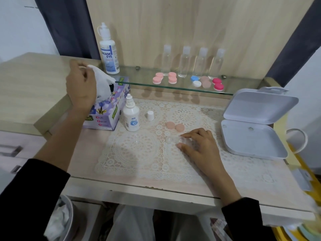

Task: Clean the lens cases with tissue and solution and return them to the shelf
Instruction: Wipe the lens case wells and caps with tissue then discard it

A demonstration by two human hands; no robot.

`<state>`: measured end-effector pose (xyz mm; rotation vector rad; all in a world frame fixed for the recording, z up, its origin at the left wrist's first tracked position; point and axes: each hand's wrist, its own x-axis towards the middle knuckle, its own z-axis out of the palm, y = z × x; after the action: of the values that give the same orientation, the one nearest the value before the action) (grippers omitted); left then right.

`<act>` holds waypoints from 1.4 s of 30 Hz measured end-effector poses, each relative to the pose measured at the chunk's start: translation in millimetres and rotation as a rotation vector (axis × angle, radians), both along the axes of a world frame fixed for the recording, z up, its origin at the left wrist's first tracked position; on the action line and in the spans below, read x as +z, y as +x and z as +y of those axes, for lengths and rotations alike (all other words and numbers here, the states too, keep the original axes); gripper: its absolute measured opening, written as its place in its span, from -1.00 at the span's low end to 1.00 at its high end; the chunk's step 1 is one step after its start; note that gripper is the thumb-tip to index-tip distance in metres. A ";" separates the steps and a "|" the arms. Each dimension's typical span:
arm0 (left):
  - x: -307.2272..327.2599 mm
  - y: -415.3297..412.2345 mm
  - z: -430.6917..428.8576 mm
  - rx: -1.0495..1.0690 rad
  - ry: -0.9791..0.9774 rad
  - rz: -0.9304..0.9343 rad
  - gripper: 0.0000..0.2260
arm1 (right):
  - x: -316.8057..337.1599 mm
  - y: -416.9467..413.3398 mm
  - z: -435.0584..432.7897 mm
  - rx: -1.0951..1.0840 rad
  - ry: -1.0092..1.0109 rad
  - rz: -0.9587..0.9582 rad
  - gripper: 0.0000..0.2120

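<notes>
Our left grip (pixel 81 84) pinches a tissue (pixel 102 80) above the box (pixel 104 117) reading "Soft Facial Tissue". Our right grip (pixel 198 145) pinches a clear lens case (pixel 172 140) on the surface (pixel 156 186). A "DREAM EYE" bottle (pixel 109 54) stands on the shelf (pixel 156 85).

Left hand (pixel 81 87) pinched a white tissue (pixel 102 80) above the purple flowered tissue box (pixel 106 117); right hand (pixel 199 145) held the clear plastic lens case (pixel 172 140) on the white lace mat (pixel 139 153), two peach round caps (pixel 175 126) just beyond it.
</notes>
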<state>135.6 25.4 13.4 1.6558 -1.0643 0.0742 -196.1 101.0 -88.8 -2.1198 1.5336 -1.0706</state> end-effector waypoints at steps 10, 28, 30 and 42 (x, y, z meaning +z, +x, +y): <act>18.0 -31.4 39.0 -0.464 -0.163 0.582 -0.85 | -0.5 -0.1 -0.5 -0.001 -0.010 0.013 -0.62; -77.7 -131.6 69.3 -0.964 0.125 -0.190 -0.85 | -0.9 0.6 -0.1 -0.005 -0.022 0.036 -0.64; -81.8 -128.5 69.6 -0.984 0.163 -0.223 -0.86 | -1.5 0.6 -0.1 -0.009 -0.018 0.040 -0.63; -82.8 -125.6 73.5 -1.001 0.199 -0.609 -0.69 | -2.8 1.4 -1.0 -0.009 -0.049 0.061 -0.60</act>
<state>10.0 98.9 -69.3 1.1028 -2.3210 -0.2035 -194.6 100.0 -91.6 -2.1996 1.5613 -1.0662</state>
